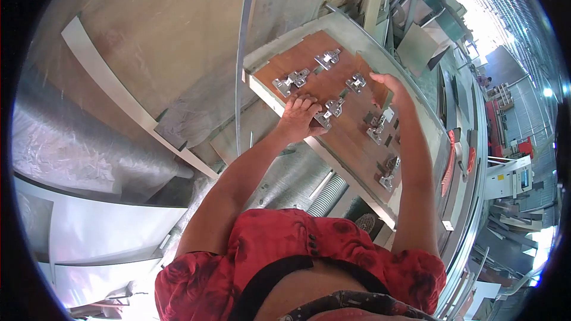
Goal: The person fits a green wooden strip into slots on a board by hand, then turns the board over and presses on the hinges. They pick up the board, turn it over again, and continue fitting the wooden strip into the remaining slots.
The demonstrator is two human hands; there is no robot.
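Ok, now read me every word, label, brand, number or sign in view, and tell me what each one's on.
No text can be read.
White machine: anything on its yellow patch or panel is too small.
Hinges: any stamps are too small.

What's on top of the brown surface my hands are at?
At least six metal hinges lie across the brown surface. Whatever sits directly beneath your left hand and right hand is covered, so I can't see it.
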